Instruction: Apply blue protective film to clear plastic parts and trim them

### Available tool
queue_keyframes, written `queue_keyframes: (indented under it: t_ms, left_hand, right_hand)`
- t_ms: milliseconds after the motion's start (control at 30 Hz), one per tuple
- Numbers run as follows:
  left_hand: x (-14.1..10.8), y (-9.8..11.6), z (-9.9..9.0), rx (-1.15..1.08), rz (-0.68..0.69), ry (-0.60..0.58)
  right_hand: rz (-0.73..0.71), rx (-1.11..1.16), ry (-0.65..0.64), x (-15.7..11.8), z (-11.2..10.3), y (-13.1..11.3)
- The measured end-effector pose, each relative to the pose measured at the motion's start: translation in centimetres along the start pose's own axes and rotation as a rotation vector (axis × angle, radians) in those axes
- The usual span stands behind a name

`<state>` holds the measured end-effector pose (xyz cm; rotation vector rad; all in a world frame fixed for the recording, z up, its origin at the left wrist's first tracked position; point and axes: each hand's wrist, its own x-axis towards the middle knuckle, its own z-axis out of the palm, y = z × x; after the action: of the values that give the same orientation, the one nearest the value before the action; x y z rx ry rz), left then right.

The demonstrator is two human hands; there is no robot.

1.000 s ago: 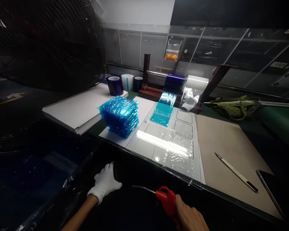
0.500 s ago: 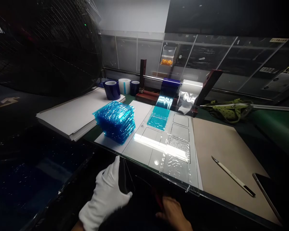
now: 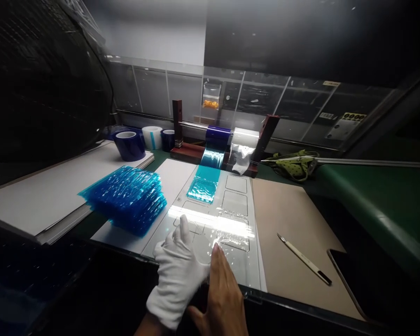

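Observation:
My left hand (image 3: 178, 273), in a white glove, is over the front of the grey template board (image 3: 182, 238), thumb towards my right hand. A thin clear sheet (image 3: 203, 240), hard to see against the board, appears to be held by its fingers. Bare and beside it, my right hand (image 3: 226, 291) has straight fingers pressed together, with the fingertips near the sheet. A dark reddish bit shows between thumb and palm; its kind is hidden. Blue film (image 3: 205, 179) lies across the board's back part, and a stack of blue film pieces (image 3: 126, 198) is at left.
Behind the board, a red stand (image 3: 177, 123) carries a blue film roll (image 3: 219, 133) and a clear film roll (image 3: 245, 136). Tape rolls (image 3: 129, 147) stand at back left on white sheets (image 3: 56, 196). At right, a craft knife (image 3: 304, 259) and phone (image 3: 346, 280) rest on brown card (image 3: 290, 210).
Both hands have come up from below the table edge to over the board's front, and my right hand has moved close to my left. The head view has turned right.

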<state>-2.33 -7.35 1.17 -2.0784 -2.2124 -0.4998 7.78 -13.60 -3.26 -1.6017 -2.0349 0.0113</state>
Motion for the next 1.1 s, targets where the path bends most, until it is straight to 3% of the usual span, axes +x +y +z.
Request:
queue_keyframes:
  t_ms: [133,233,367,533,700,867,1100]
  left_hand:
    - [1.9,3.0,2.2,0.069,0.030,0.081]
    - [3.2,4.8,3.7,0.117,0.073,0.058]
    - [4.7,5.7,4.0,-0.013,0.151,0.009]
    - [5.8,2.1,3.8,-0.152,0.051,0.089]
    - [6.3,-2.7,5.6,-0.160,-0.095,0.123]
    - [6.4,-4.7,7.4,-0.073,-0.096,0.101]
    - [7.7,-5.2,8.4,-0.074,-0.080,0.080]
  right_hand:
    - [0.081,-0.087,0.130,2.1,1.5,1.2]
    - [0.097,-0.153,0.185,3.4,1.8,3.2]
    - [-0.010,-0.067,0.071,5.7,0.1,7.7]
    - [-0.086,-0.054,-0.081,11.0,-3.2,15.8]
    - [-0.173,-0.095,-0.206,15.9,-3.4,21.6]
    - [-0.211,-0.087,-0.254,17.9,-2.3,23.2]
    - [-0.231,-0.099,-0.268,18.6,-1.6,23.8]
